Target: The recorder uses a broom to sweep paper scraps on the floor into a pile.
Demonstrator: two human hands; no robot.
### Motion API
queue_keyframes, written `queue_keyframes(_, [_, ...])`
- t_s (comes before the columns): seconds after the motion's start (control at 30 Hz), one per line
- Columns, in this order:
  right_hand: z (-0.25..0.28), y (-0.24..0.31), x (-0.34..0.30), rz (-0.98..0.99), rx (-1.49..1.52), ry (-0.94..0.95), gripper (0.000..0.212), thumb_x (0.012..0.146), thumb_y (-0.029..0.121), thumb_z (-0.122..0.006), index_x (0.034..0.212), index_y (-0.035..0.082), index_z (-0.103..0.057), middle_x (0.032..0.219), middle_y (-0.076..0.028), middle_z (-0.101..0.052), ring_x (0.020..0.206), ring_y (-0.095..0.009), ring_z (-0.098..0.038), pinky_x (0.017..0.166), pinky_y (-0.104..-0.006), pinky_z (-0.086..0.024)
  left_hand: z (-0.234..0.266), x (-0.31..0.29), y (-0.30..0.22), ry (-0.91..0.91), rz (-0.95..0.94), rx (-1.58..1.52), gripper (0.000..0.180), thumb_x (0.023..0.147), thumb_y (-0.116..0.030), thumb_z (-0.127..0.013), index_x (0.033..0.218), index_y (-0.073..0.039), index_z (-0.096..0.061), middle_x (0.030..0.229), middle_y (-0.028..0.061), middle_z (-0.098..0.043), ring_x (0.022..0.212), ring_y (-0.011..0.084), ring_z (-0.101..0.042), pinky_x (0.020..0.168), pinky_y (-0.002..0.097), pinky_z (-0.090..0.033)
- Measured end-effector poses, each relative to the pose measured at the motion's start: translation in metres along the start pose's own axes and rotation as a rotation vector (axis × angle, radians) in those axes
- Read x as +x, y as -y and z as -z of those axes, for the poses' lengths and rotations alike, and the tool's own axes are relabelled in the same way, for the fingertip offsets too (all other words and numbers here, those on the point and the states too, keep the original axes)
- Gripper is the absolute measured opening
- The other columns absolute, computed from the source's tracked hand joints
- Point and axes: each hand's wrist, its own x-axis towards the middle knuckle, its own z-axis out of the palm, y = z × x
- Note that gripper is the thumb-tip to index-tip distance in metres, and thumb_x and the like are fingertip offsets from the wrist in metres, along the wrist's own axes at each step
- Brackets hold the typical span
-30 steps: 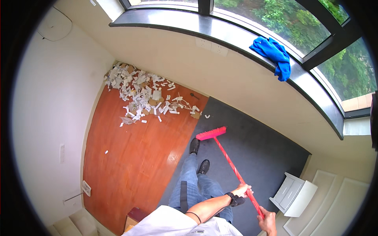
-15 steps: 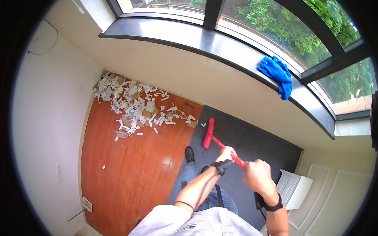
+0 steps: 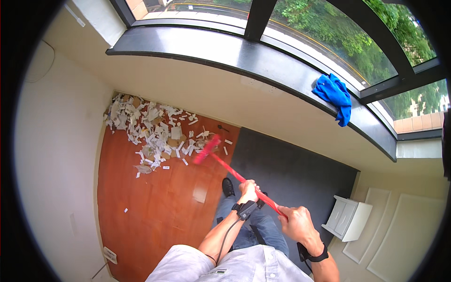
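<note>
I hold a red broom [image 3: 229,168] in both fists. My left hand [image 3: 248,191] is wrapped round the middle of its handle, and my right hand [image 3: 298,223] grips the upper end. The broom's head, blurred by motion, is over the wooden floor [image 3: 159,207] at the right edge of a heap of torn paper scraps [image 3: 157,127]. White strips and brown cardboard bits make up the heap, which spreads from the far left corner along the wall. A small dark object [image 3: 222,128] lies beyond the broom head by the wall.
Dark grey flooring [image 3: 291,160] covers the right side. A white cabinet [image 3: 346,218] stands at the right wall. On the black windowsill [image 3: 188,44] lies a blue cloth [image 3: 334,96]. One stray scrap [image 3: 125,210] sits near the left wall, with a white flat piece [image 3: 110,255] lower down.
The broom head has swept left from the grey flooring onto the wooden floor, against the scraps. Both hands have shifted left and down with the handle. Scraps near the flooring's edge have moved.
</note>
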Motion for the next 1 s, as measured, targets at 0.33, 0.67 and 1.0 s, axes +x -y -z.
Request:
queue_keyframes(0.33, [0.036, 0.043, -0.025, -0.007, -0.133, -0.033, 0.022, 0.065, 0.003, -0.066, 0.087, 0.001, -0.068, 0.062, -0.016, -0.061, 0.056, -0.031, -0.059, 0.054, -0.0384, -0.047, -0.016, -0.047, 0.015, 0.076, 0.195, -0.133, 0.02, 0.079, -0.009, -0.053, 0.064, -0.011, -0.041, 0.049, 0.0004, -0.039, 0.04, 0.0161, -0.042, 0.039, 0.0309, -0.036])
queue_keyframes(0.67, [0.001, 0.079, 0.078, 0.274, 0.03, -0.421, 0.006, 0.074, 0.006, -0.063, 0.074, 0.0, -0.061, 0.069, -0.017, -0.061, 0.061, -0.033, -0.06, 0.057, -0.0408, -0.048, -0.037, 0.011, -0.072, 0.368, 0.139, -0.26, 0.02, 0.074, -0.003, -0.05, 0.06, -0.012, -0.039, 0.049, 0.0014, -0.04, 0.039, 0.0148, -0.041, 0.04, 0.0278, -0.036])
queue_keyframes(1.0, [-0.034, 0.167, 0.161, 0.425, 0.293, -0.328, 0.004, 0.074, 0.001, -0.064, 0.078, 0.001, -0.064, 0.071, -0.015, -0.063, 0.06, -0.028, -0.063, 0.054, -0.0321, -0.049, 0.023, 0.032, -0.211, 0.386, 0.084, -0.27, 0.021, 0.075, -0.004, -0.047, 0.058, -0.013, -0.038, 0.048, 0.0013, -0.04, 0.038, 0.0148, -0.04, 0.039, 0.0286, -0.035])
